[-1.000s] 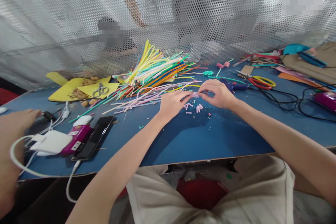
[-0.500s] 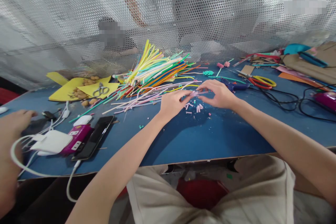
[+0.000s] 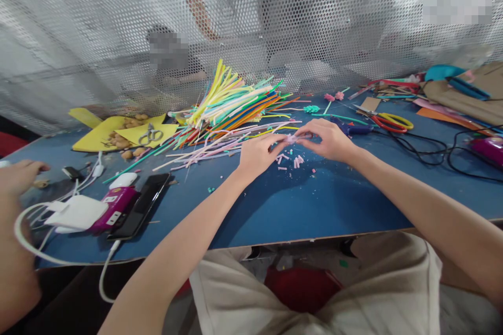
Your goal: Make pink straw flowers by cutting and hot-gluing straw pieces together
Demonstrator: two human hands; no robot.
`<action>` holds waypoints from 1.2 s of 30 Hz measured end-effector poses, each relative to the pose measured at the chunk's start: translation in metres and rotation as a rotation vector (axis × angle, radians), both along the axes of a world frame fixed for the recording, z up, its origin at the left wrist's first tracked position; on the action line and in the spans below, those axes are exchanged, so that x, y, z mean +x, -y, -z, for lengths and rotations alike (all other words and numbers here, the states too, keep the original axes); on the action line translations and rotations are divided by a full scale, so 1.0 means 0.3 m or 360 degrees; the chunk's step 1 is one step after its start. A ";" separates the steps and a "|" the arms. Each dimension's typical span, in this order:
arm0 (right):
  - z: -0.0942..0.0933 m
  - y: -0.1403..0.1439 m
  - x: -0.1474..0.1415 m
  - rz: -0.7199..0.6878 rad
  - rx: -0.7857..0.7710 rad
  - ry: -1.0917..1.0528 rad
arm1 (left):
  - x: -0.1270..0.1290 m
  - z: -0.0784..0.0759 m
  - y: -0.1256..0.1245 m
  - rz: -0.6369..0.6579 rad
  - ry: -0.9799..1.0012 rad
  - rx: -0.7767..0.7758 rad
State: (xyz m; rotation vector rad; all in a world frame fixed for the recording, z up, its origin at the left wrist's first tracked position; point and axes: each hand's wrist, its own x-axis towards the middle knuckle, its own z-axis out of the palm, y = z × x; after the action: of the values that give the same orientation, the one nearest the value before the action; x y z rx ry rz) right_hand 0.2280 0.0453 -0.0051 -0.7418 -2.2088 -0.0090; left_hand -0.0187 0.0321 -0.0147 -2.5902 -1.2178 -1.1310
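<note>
moved: co-worker's hand (image 3: 18,178) at the far left edge had pulled back toward the tabletop's corner; own hands barely shifted.
left hand (image 3: 257,154): grip closed, fingertips pinching one end of the small pink piece (image 3: 293,138).
right hand (image 3: 328,140): grip closed on the piece's other end, held just above the tabletop (image 3: 294,204).
below: cut pink bits (image 3: 294,159) lay scattered under the hands.
behind: pile of coloured straws (image 3: 231,104).
right: scissors (image 3: 391,123).
left: phone (image 3: 141,207), white charger (image 3: 76,212).
</note>
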 end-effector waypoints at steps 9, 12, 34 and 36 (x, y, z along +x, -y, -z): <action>0.006 -0.021 0.020 0.0161 0.0072 -0.0055 | 0.002 -0.011 0.000 -0.0045 -0.0070 0.0029; 0.007 -0.020 0.017 0.0182 0.0065 -0.0026 | -0.001 -0.009 -0.003 -0.0038 -0.0138 0.0026; 0.020 -0.016 -0.003 0.0047 0.0056 0.0056 | 0.004 0.013 -0.028 0.0242 -0.0200 -0.0174; 0.022 -0.018 -0.003 0.0035 0.0064 0.0064 | 0.005 0.014 -0.030 0.0261 -0.0236 -0.0158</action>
State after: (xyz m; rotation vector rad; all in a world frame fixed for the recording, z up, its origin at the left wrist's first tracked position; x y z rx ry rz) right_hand 0.2272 0.0506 -0.0118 -0.7494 -2.2318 -0.0799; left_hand -0.0173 0.0411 -0.0189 -2.8343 -1.0745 -0.9032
